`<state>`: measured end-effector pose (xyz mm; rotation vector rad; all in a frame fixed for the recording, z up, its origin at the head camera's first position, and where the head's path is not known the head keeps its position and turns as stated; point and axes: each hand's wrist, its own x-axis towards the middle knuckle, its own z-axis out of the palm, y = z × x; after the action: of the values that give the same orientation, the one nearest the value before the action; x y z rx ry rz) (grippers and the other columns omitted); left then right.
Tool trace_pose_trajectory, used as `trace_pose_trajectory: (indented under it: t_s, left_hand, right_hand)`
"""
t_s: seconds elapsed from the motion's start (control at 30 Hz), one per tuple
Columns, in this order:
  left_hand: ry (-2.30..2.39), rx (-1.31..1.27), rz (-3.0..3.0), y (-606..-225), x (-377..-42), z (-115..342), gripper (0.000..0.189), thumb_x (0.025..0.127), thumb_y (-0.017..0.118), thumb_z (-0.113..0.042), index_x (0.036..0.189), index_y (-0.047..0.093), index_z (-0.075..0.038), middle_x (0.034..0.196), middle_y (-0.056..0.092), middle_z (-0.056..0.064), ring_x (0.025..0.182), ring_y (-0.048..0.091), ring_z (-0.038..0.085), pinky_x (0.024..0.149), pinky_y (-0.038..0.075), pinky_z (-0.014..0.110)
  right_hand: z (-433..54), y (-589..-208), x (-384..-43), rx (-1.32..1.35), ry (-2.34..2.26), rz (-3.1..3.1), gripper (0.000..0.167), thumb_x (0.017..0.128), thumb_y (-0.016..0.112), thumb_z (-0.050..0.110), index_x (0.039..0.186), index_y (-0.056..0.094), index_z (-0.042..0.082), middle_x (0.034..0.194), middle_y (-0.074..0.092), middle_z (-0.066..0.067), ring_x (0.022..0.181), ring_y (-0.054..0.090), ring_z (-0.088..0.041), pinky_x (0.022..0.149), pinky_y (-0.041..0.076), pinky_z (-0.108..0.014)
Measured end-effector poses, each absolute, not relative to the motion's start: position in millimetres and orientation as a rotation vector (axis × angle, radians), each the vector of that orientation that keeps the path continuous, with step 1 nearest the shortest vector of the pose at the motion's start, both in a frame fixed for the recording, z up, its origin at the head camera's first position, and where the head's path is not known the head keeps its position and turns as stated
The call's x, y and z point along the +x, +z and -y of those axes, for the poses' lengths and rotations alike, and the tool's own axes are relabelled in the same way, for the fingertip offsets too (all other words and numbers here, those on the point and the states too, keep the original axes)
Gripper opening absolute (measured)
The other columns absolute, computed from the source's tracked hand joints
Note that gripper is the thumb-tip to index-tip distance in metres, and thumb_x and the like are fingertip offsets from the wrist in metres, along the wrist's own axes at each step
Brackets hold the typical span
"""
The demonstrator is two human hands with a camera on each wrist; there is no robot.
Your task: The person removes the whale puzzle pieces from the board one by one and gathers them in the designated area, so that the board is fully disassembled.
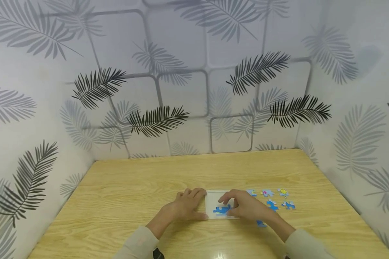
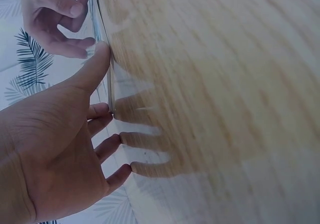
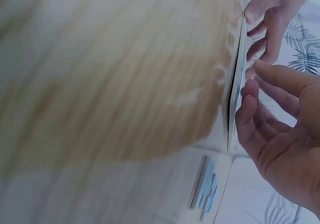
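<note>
A shallow white puzzle tray [image 1: 210, 201] lies on the table, with blue jigsaw pieces [image 1: 221, 210] in its lower part. At the tray's left edge rests my left hand [image 1: 190, 205], thumb near the lower corner and fingers spread; the left wrist view shows several fingertips on the tabletop. Over the tray's right side is my right hand [image 1: 247, 205], fingers bent and thumb apart from the index finger. Its thumb is by the blue pieces; whether it touches them I cannot tell. No piece shows between its fingertips in the left wrist view.
Loose jigsaw pieces lie right of the tray: a yellow sun piece [image 1: 283, 192], a piece with a pink swirl [image 1: 267, 193] and several blue ones [image 1: 272, 205]. One blue piece [image 1: 261, 223] is below my right wrist. Leaf-patterned walls [image 1: 188, 90] border the wooden table [image 1: 142, 176].
</note>
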<state>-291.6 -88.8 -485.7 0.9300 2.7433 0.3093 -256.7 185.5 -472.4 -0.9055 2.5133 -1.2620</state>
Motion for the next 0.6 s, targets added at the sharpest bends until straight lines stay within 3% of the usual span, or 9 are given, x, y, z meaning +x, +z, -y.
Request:
trace_pose_trajectory:
  t_s: [0.17, 0.33, 0.6]
  left_hand:
    - [0.308, 0.942, -2.742, -484.8, -291.2, 89.3, 0.083, 0.098, 0.064, -0.059, 0.160, 0.029, -0.016, 0.165, 0.033, 0.007, 0.144, 0.035, 0.036, 0.114, 0.030, 0.065]
    - [0.323, 0.945, -2.742, -483.4, -290.8, 89.4, 0.083, 0.098, 0.064, -0.059, 0.159, 0.030, -0.016, 0.165, 0.033, 0.007, 0.142, 0.036, 0.036, 0.114, 0.030, 0.064]
    - [0.320, 0.960, -2.745, -480.9, -288.6, 90.8, 0.083, 0.098, 0.065, -0.058, 0.159, 0.030, -0.014, 0.165, 0.032, 0.007, 0.142, 0.037, 0.036, 0.114, 0.031, 0.065]
  right_hand:
    - [-173.0, -471.3, -255.8, -0.907, -1.175, -2.568, 0.038, 0.087, 0.081, 0.003, 0.124, 0.069, 0.002, 0.111, 0.068, -0.013, 0.075, 0.062, -0.009, 0.068, 0.054, -0.025]
    - [-166.7, -469.3, -253.5, -0.911, -1.104, -2.616, 0.033, 0.086, 0.081, 0.001, 0.117, 0.071, 0.004, 0.108, 0.067, -0.009, 0.093, 0.063, -0.019, 0.081, 0.055, -0.034]
    - [-163.0, -468.9, -253.6, -0.941, -1.065, -2.639, 0.033, 0.083, 0.081, -0.004, 0.110, 0.067, 0.011, 0.105, 0.062, -0.008, 0.093, 0.057, -0.022, 0.079, 0.050, -0.032]
